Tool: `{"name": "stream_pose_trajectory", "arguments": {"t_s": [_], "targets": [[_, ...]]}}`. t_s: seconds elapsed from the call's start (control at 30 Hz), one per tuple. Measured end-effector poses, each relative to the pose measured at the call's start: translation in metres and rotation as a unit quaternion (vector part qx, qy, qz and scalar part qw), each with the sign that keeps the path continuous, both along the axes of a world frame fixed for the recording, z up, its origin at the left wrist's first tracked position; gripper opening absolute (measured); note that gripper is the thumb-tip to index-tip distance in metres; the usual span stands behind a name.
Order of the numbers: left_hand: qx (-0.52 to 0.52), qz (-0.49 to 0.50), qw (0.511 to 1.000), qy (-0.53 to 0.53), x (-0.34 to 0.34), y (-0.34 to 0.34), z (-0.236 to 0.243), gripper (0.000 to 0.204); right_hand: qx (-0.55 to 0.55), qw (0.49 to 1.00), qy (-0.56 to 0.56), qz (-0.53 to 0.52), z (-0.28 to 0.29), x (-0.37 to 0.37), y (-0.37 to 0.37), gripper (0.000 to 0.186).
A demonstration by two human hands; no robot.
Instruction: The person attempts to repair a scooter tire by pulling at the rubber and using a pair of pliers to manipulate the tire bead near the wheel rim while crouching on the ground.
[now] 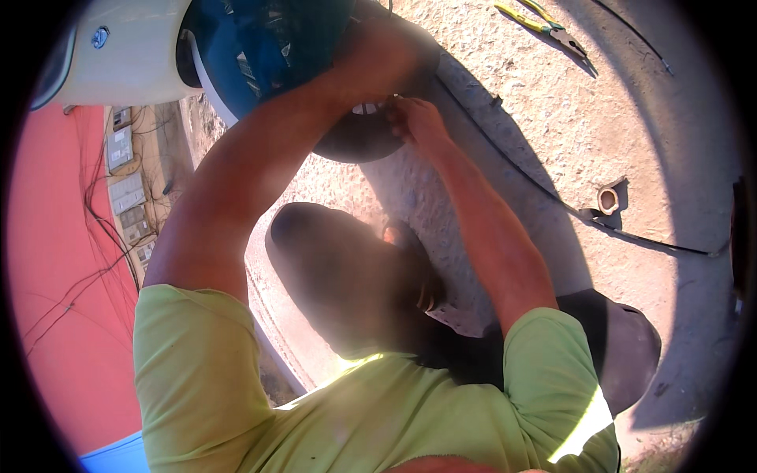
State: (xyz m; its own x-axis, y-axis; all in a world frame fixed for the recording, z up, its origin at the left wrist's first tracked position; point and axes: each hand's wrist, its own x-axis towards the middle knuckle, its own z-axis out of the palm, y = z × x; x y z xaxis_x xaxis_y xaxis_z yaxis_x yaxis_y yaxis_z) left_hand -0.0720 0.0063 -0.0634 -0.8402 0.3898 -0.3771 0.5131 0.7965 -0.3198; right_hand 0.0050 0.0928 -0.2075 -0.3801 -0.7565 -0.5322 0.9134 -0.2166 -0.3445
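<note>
Here both hands meet at a round dark disc point(359, 138), a shallow dish-like thing lying on the rough concrete surface point(552, 134), its rim partly in shadow. Just above the disc sits a blue rounded housing point(260, 43), and beyond that a white rounded casing point(126, 51). The left hand point(386, 55) lies over the upper edge of the disc, fingers curled down onto it (whether they clasp anything cannot be told). The right hand point(414, 120) rests at the disc's right edge, fingertips pressed together around something small and pale that is too tiny to make out. One black cable point(544, 193) runs from the disc toward the right. One pair of yellow-handled pliers point(544, 22) lies well to the upper right of the disc, and one small pale ring point(608, 199) lies beside the cable.
</note>
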Motion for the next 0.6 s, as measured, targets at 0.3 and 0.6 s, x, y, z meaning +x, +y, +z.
{"name": "stream_pose_trajectory", "arguments": {"t_s": [0.3,0.6], "targets": [[-0.005,0.052,0.999,-0.002,0.001,0.000,-0.009,0.019,-0.087,0.989,-0.118,-0.026,-0.005,-0.003,-0.008,0.023],[-0.191,-0.120,0.974,0.025,0.010,-0.020,-0.026,0.047,-0.072,0.984,-0.133,-0.098,0.000,-0.001,-0.013,0.016]]}}
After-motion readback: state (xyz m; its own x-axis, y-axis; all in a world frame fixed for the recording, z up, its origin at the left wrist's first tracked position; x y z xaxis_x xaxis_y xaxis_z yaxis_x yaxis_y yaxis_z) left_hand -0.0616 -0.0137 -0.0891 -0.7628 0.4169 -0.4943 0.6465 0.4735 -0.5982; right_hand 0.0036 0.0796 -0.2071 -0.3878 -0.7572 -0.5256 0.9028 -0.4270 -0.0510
